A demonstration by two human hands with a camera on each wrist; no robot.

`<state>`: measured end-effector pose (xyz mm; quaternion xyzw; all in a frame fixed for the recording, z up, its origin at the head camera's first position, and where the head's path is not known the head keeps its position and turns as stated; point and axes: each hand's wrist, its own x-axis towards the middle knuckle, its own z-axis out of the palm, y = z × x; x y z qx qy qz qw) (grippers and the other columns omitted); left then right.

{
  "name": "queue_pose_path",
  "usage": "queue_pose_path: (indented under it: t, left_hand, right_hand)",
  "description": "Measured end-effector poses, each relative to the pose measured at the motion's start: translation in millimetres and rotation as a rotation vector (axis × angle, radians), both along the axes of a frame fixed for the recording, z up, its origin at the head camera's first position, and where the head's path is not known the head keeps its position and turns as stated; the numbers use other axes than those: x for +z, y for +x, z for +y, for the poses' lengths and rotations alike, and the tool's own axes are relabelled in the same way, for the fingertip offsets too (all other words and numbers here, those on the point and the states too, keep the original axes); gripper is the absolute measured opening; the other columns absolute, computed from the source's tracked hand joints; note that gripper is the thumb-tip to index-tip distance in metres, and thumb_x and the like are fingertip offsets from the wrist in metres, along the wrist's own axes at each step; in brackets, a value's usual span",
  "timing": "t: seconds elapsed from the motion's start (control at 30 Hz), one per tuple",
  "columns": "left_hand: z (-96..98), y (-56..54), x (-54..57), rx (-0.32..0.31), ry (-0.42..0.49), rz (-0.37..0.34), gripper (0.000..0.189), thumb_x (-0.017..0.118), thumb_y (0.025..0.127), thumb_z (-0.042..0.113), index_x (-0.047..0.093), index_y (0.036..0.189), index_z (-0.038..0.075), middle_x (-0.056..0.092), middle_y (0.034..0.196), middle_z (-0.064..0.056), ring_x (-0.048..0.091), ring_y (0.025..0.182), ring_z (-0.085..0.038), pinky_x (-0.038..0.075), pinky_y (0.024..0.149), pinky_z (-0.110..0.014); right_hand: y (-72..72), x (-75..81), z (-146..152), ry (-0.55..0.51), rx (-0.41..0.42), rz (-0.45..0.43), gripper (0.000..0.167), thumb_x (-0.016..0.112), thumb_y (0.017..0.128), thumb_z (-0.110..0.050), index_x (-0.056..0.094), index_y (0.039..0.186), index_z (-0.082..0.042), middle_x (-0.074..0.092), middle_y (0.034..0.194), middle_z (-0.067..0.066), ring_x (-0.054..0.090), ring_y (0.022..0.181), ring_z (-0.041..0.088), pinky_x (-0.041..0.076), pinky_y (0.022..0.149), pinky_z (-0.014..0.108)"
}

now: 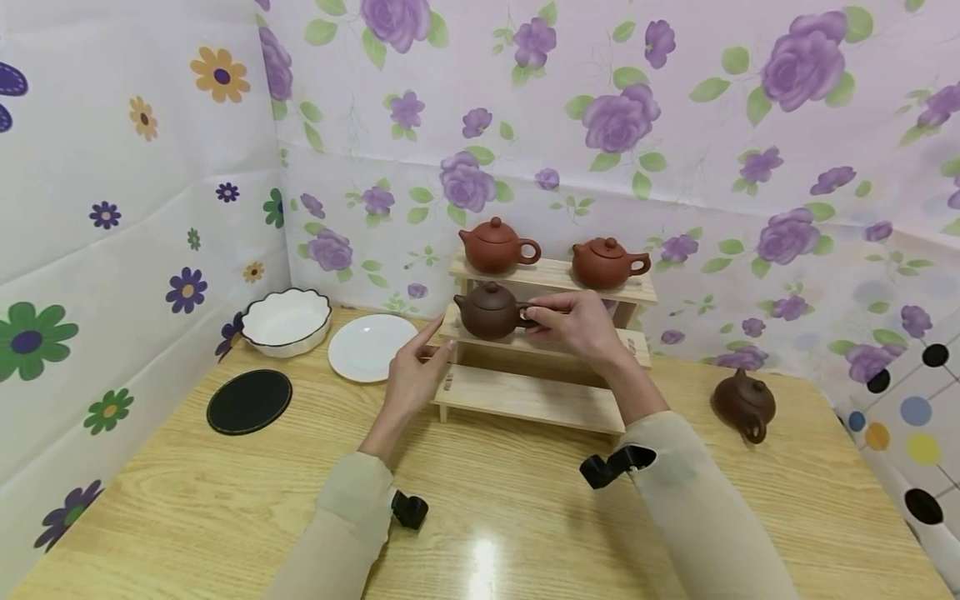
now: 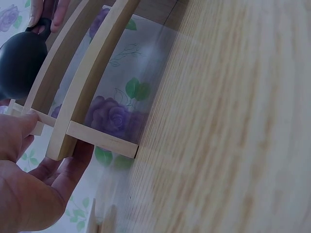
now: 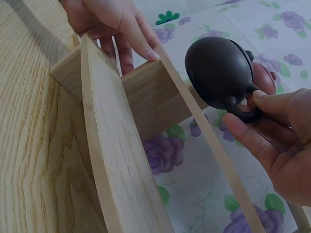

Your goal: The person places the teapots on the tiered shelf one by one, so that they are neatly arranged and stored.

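Head view, held teapot [image 1: 489,313] crosswise, spout [image 1: 460,302] left

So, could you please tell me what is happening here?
A person's right hand holds a dark teapot by its handle at the middle shelf of a rack; whether it rests there is unclear. The left hand grips the rack's left end. Two red teapots stand on the top shelf, and another dark teapot sits on the table to the right.
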<state>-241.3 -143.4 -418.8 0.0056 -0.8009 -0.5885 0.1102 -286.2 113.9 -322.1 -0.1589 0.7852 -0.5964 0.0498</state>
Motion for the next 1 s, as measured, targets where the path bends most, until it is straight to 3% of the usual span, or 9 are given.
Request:
queue_pose_path:
  t: [0.57,1.0]
  left_hand:
    - [0.0,-0.7,-1.3,-0.002,0.003,0.004,0.053,0.066,0.105,0.035,0.053,0.157,0.032,0.076,0.106,-0.015,0.062,0.071,-0.012,0.046,0.058,-0.026]
    - [-1.2,0.2,-0.4,-0.008,-0.008,-0.003,0.052,0.064,0.106,0.038,0.053,0.156,0.036,0.076,0.109,-0.015,0.059,0.07,-0.012,0.045,0.059,-0.026]
  right_hand:
    - [-5.9,-4.4,-6.9,0.026,-0.018,-0.035,0.029,0.068,0.103,-0.008,0.073,0.127,0.008,0.073,0.12,0.032,0.079,0.085,0.016,0.064,0.08,0.033]
    - [-8.7,-6.3,-10.6,0.007,-0.025,-0.032,0.027,0.068,0.103,-0.006,0.073,0.125,0.009,0.072,0.122,0.033,0.079,0.084,0.015,0.064,0.08,0.033]
